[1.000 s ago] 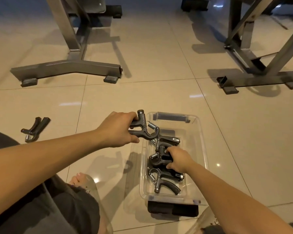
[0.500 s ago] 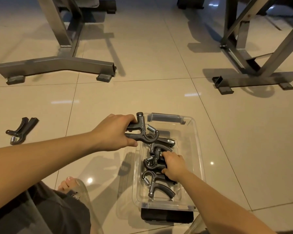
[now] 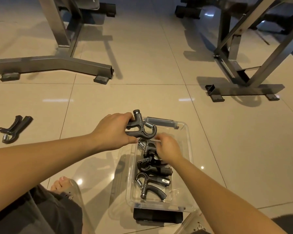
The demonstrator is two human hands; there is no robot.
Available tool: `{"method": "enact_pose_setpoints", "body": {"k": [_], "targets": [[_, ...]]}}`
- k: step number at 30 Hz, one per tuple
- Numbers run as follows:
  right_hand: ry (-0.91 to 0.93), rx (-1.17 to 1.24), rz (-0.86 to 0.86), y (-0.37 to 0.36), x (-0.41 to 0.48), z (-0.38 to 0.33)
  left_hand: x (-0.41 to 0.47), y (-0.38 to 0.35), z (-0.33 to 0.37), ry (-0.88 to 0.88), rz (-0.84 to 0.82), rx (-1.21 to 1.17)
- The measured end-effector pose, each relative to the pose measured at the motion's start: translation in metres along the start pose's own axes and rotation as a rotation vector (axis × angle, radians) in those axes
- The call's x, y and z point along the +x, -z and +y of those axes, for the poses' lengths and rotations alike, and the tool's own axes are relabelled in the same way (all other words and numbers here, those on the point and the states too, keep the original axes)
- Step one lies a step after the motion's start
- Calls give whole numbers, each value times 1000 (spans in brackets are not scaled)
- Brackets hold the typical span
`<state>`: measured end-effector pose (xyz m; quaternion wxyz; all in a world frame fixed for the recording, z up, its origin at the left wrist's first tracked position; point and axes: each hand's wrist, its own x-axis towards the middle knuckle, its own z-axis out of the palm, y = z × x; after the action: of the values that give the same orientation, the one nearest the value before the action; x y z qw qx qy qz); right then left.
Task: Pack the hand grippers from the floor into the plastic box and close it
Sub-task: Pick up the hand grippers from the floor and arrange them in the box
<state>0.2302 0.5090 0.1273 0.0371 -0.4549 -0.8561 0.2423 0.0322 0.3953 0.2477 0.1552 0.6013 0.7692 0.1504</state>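
Note:
A clear plastic box (image 3: pixel 190 149) stands on the tiled floor in front of me, with a black latch (image 3: pixel 157 217) at its near end. Three dark grey hand grippers lie inside it, the nearest (image 3: pixel 150 186) with its spring to the left. My left hand (image 3: pixel 112 132) holds another hand gripper (image 3: pixel 140 127) by its handles over the box's far left corner. My right hand (image 3: pixel 167 148) is inside the box, blurred, its fingers closed on the handles of the farthest packed gripper (image 3: pixel 146 146). One more hand gripper (image 3: pixel 12 129) lies on the floor at far left.
Two grey metal equipment frames stand beyond the box, one foot bar at back left (image 3: pixel 54 65), another at back right (image 3: pixel 243 92). A clear plastic piece (image 3: pixel 78 195) leans by my bare foot (image 3: pixel 61 183) at lower left.
My right hand has slid from the middle gripper toward the far end of the box. The left hand with its gripper has stayed over the box's far left corner.

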Motion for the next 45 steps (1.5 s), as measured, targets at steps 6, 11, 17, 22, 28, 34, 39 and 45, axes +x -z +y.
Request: {"method": "enact_pose_setpoints", "body": {"k": [6,11,17,22,28,34,39,45], "targets": [[-337,901,-19,114,12,-74,9,17,18,132,206,-68],[-360,1037,-99,134,-11,-86,6,18,36,164,300,-168],[-402,1203,-36,137,-5,-96,-1,24,48,159,292,-173],[-239,870,-26,159,-12,-81,16,63,44,135,423,-208],[-67,806,-190,164,-20,-84,13,52,59,197,-70,-642],[-95,907,-244,162,-16,-78,12,58,62,235,-88,-758],[11,759,-168,157,-14,-72,22,59,47,413,51,-819],[243,48,-36,138,-14,-70,23,44,43,563,72,-989]]}}
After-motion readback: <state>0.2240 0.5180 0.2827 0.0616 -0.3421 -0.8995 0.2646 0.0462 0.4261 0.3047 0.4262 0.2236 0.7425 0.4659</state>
